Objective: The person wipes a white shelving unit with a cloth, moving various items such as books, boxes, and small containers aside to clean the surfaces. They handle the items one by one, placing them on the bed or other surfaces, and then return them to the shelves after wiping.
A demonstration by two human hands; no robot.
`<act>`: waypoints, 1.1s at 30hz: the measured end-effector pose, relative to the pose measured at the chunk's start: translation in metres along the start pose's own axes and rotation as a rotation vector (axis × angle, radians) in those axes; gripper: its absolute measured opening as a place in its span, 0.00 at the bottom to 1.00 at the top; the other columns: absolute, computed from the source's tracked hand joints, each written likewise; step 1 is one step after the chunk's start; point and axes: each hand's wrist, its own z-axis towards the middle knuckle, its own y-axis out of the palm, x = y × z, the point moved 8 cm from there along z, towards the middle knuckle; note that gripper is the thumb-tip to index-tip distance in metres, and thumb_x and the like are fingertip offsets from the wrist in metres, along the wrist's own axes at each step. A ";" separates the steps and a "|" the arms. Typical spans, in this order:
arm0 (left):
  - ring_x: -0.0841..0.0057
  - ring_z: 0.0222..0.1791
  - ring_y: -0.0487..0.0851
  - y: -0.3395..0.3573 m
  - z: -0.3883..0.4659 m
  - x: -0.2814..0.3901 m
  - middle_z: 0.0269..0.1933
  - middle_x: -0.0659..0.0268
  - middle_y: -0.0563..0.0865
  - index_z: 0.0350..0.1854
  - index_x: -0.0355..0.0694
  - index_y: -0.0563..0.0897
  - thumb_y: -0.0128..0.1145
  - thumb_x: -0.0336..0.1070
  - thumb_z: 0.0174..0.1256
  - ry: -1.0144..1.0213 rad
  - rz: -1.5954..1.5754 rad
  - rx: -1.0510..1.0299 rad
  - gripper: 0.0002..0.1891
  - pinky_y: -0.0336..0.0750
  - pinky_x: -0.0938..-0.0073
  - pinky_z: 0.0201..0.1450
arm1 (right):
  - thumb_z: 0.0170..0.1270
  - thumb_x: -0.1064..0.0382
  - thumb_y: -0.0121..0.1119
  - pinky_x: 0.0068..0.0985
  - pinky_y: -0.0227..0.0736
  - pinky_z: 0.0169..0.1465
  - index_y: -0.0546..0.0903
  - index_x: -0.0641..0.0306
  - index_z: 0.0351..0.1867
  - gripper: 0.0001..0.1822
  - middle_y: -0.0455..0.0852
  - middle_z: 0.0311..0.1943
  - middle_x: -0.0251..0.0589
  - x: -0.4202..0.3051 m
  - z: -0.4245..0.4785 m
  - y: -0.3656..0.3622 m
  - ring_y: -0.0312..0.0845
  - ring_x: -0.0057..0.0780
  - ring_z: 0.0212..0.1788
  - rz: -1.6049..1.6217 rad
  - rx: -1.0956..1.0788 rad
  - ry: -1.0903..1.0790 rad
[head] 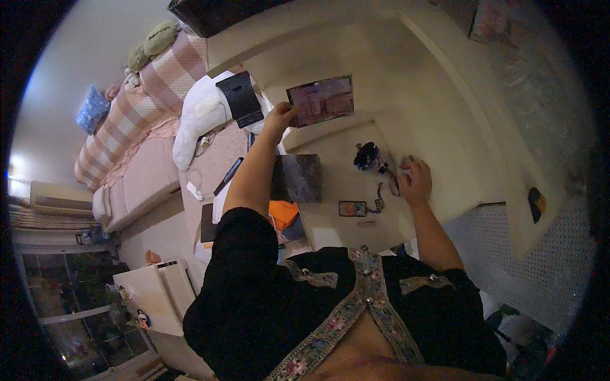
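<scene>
My left hand (284,118) grips the near left corner of a flat rectangular item with a purplish patterned face (324,101), thumb and fingers closed on its edge. My right hand (416,180) is over the pale surface at the right, fingers bent, with something small and dark by the fingertips; whether it is held cannot be told. Just left of that hand lie a dark, bunched, frilly item (369,157) and a thin strap (393,182). Nearer to me lies a small rectangular item with a patterned face (352,208), a dark cord at its right end.
A dark box-like block (297,178) stands beside my left forearm, with orange cloth (283,214) near it. Further left are a black panel (239,99) on white bedding (198,107), a white cable and a pink sofa (151,157). A perforated grey panel (538,262) is at the right.
</scene>
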 end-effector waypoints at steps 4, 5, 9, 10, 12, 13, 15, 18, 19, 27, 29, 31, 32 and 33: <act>0.67 0.39 0.87 -0.010 0.009 -0.018 0.44 0.58 0.87 0.54 0.29 0.79 0.65 0.37 0.70 -0.094 0.085 -0.100 0.18 0.84 0.67 0.43 | 0.50 0.64 0.66 0.44 0.73 0.59 0.83 0.56 0.41 0.14 0.83 0.46 0.46 0.011 -0.003 0.006 0.76 0.50 0.54 0.048 0.013 0.053; 0.67 0.39 0.87 -0.011 0.009 -0.022 0.44 0.58 0.87 0.55 0.29 0.78 0.65 0.37 0.70 -0.115 0.117 -0.116 0.19 0.84 0.67 0.44 | 0.50 0.64 0.67 0.44 0.73 0.59 0.83 0.56 0.42 0.15 0.83 0.47 0.47 0.012 -0.004 0.008 0.76 0.50 0.55 0.039 0.006 0.032; 0.69 0.39 0.88 -0.015 0.009 -0.032 0.44 0.59 0.87 0.55 0.30 0.80 0.68 0.38 0.67 -0.200 0.190 -0.164 0.20 0.85 0.69 0.44 | 0.51 0.64 0.67 0.46 0.70 0.63 0.82 0.57 0.44 0.16 0.83 0.51 0.47 0.014 -0.002 0.013 0.75 0.51 0.58 0.045 -0.055 0.058; 0.70 0.39 0.88 -0.015 0.007 -0.035 0.45 0.60 0.87 0.54 0.30 0.80 0.68 0.38 0.66 -0.223 0.228 -0.177 0.21 0.85 0.69 0.43 | 0.52 0.64 0.67 0.46 0.70 0.64 0.82 0.57 0.44 0.16 0.83 0.51 0.47 0.015 -0.001 0.015 0.74 0.51 0.59 0.059 -0.079 0.092; 0.72 0.37 0.88 -0.007 -0.001 -0.029 0.43 0.61 0.88 0.53 0.30 0.81 0.70 0.39 0.64 -0.220 0.203 -0.180 0.21 0.85 0.69 0.43 | 0.53 0.63 0.66 0.46 0.69 0.65 0.82 0.58 0.46 0.17 0.83 0.52 0.46 0.016 -0.005 0.015 0.74 0.51 0.59 0.005 -0.058 0.044; 0.72 0.37 0.88 -0.005 0.001 -0.028 0.42 0.60 0.88 0.52 0.30 0.81 0.70 0.39 0.64 -0.239 0.244 -0.182 0.21 0.85 0.69 0.43 | 0.53 0.63 0.66 0.45 0.69 0.65 0.83 0.58 0.47 0.17 0.83 0.52 0.45 0.018 -0.005 0.015 0.74 0.50 0.60 -0.025 -0.046 0.023; 0.72 0.35 0.88 -0.009 -0.001 -0.028 0.41 0.60 0.88 0.51 0.30 0.82 0.71 0.39 0.63 -0.282 0.327 -0.172 0.20 0.86 0.69 0.42 | 0.54 0.62 0.65 0.45 0.69 0.65 0.83 0.58 0.49 0.19 0.83 0.52 0.47 0.018 -0.003 0.016 0.74 0.50 0.60 -0.005 -0.093 0.049; 0.71 0.34 0.89 -0.023 0.001 -0.042 0.39 0.59 0.89 0.49 0.30 0.82 0.71 0.40 0.63 -0.345 0.414 -0.157 0.20 0.86 0.69 0.41 | 0.54 0.62 0.65 0.45 0.69 0.65 0.83 0.59 0.52 0.21 0.82 0.52 0.49 0.014 0.000 0.021 0.73 0.50 0.60 0.001 -0.144 0.048; 0.71 0.34 0.89 -0.013 -0.002 -0.034 0.39 0.58 0.89 0.49 0.30 0.82 0.72 0.40 0.63 -0.329 0.501 -0.171 0.20 0.86 0.69 0.40 | 0.54 0.62 0.64 0.45 0.69 0.65 0.82 0.59 0.53 0.22 0.82 0.52 0.49 0.018 -0.002 0.019 0.73 0.51 0.60 -0.018 -0.149 0.056; 0.64 0.36 0.89 -0.008 0.001 -0.038 0.34 0.54 0.89 0.39 0.30 0.86 0.68 0.54 0.62 -0.286 1.178 -0.317 0.25 0.82 0.64 0.41 | 0.54 0.63 0.63 0.46 0.70 0.63 0.83 0.60 0.49 0.19 0.82 0.49 0.50 0.023 -0.014 0.019 0.74 0.53 0.57 0.012 -0.071 0.019; 0.62 0.36 0.89 -0.032 0.007 -0.036 0.34 0.53 0.89 0.32 0.31 0.87 0.66 0.60 0.61 -0.347 1.426 -0.222 0.28 0.82 0.63 0.45 | 0.53 0.64 0.63 0.46 0.70 0.62 0.83 0.60 0.48 0.19 0.82 0.49 0.50 0.012 -0.001 0.022 0.74 0.53 0.56 0.005 -0.054 -0.023; 0.64 0.33 0.90 -0.027 -0.005 -0.021 0.31 0.54 0.89 0.32 0.30 0.87 0.67 0.61 0.59 -0.480 1.030 -0.216 0.30 0.82 0.64 0.45 | 0.51 0.65 0.62 0.47 0.70 0.62 0.82 0.60 0.49 0.19 0.82 0.49 0.50 0.015 -0.008 0.016 0.74 0.54 0.55 -0.063 -0.080 0.013; 0.64 0.32 0.90 -0.031 -0.006 0.004 0.30 0.54 0.89 0.32 0.31 0.88 0.67 0.60 0.59 -0.366 1.023 -0.119 0.29 0.83 0.63 0.44 | 0.51 0.65 0.62 0.47 0.71 0.61 0.82 0.60 0.48 0.19 0.82 0.49 0.50 0.012 -0.006 0.012 0.75 0.53 0.55 -0.027 -0.038 0.004; 0.64 0.31 0.90 -0.043 -0.014 0.030 0.30 0.54 0.89 0.33 0.31 0.88 0.67 0.59 0.58 -0.256 1.016 -0.015 0.28 0.83 0.63 0.44 | 0.51 0.65 0.62 0.47 0.71 0.61 0.82 0.60 0.47 0.19 0.82 0.48 0.49 0.006 -0.005 0.009 0.75 0.53 0.55 0.018 0.002 -0.009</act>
